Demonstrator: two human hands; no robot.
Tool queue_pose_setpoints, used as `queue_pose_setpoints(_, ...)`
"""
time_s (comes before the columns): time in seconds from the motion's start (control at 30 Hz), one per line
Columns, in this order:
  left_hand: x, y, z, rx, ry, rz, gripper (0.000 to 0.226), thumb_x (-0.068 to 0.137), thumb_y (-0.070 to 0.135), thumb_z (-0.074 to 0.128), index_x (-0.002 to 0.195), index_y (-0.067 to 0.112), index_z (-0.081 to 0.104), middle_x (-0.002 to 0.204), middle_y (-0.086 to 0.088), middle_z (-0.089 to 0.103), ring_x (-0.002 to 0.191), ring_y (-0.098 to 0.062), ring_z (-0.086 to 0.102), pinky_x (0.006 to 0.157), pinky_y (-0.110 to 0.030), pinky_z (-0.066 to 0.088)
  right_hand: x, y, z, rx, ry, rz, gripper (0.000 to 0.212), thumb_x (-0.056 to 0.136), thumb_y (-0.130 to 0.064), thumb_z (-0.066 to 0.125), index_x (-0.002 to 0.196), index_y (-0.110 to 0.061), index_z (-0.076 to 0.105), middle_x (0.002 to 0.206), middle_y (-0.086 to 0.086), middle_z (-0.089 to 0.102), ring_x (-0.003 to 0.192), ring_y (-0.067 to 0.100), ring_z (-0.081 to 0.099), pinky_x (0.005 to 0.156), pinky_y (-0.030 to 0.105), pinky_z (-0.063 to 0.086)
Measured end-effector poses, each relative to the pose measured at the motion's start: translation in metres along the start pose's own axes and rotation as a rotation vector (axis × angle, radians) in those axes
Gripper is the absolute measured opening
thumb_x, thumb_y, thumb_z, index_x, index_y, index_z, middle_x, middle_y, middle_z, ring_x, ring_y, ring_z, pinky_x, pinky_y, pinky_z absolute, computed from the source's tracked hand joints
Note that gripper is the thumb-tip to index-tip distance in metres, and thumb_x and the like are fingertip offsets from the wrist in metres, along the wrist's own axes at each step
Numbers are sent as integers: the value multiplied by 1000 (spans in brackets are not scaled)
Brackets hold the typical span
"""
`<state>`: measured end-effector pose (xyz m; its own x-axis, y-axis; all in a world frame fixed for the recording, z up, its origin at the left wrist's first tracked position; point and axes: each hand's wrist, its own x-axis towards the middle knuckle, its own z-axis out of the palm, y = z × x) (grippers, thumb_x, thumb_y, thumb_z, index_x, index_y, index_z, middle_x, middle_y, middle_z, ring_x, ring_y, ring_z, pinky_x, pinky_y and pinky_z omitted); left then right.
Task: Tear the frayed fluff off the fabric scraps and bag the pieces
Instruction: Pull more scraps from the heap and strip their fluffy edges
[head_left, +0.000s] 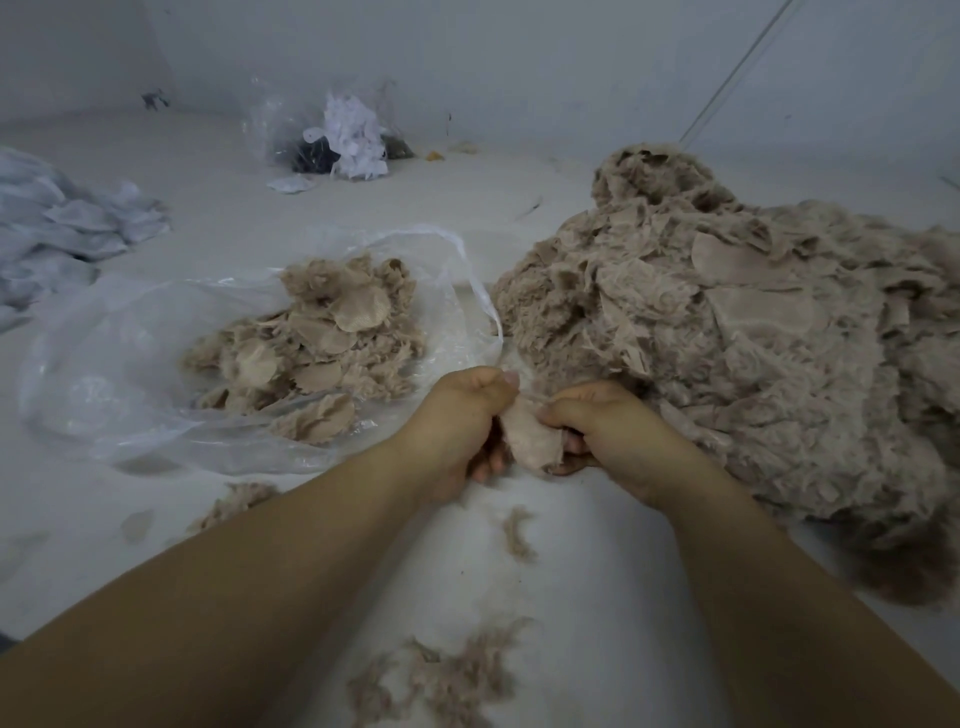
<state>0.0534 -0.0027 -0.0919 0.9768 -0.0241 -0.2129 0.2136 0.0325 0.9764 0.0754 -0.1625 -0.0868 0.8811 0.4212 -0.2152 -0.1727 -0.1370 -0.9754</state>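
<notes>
Both grips, left hand (460, 415) and right hand (597, 421), clenched around fabric scrap (532, 441) between them

Scrap heap (727, 332) blocks right; open bag (156, 364) left.

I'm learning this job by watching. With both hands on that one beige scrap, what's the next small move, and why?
Probably pull the hands apart to strip the fringe. The left hand and right hand both pinch one scrap with fluff showing at its top edge. Cleaned pieces already lie in the open clear bag on the left.
</notes>
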Motion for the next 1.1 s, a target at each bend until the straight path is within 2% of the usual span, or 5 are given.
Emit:
queue_pose_setpoints(0.17, 1, -1, -2, -148, 116, -1, 42, 102, 36, 50, 70, 9, 49, 46, -10, 50, 29, -21, 41, 29, -17, 25, -1, -3, 0, 123, 111, 24, 38, 96, -8, 54, 58, -12, 53, 43, -1, 37, 48, 18, 42, 45, 25, 52)
queue_pose_setpoints(0.27, -7, 2, -1, -1, -25, -11, 53, 81, 59, 63, 67, 8, 53, 53, -15, 56, 34, -23, 46, 31, -19, 32, -2, -3, 1, 147, 121, 16, 29, 97, -12, 54, 68, -11, 59, 46, -1, 37, 51, 17, 43, 46, 25, 51)
queue_pose_setpoints(0.6, -25, 7, -18, 248, -563, -34, 16, 75, 21, 76, 69, 7, 72, 52, -9, 63, 40, -13, 54, 44, -21, 47, -2, -3, 0, 177, 164, 9, 36, 97, -12, 54, 62, -12, 55, 48, -1, 41, 43, 10, 43, 48, 28, 53)
queue_pose_setpoints(0.8, -16, 5, -11, 60, -293, -32, 48, 83, 54, 64, 76, 6, 67, 61, -16, 57, 41, -23, 53, 33, -21, 41, -2, 3, -4, 61, 9, -51, 35, 97, -15, 57, 63, -7, 49, 46, -2, 45, 49, 13, 52, 50, 22, 49)
queue_pose_setpoints(1.1, -14, -1, -19, -87, -309, -29, 34, 98, 9, 51, 68, 1, 64, 55, -17, 57, 32, -20, 50, 28, -18, 32, 0, 1, -1, 87, 57, -36, 27, 96, -21, 58, 75, -6, 65, 48, -2, 52, 50, 14, 53, 49, 23, 51)
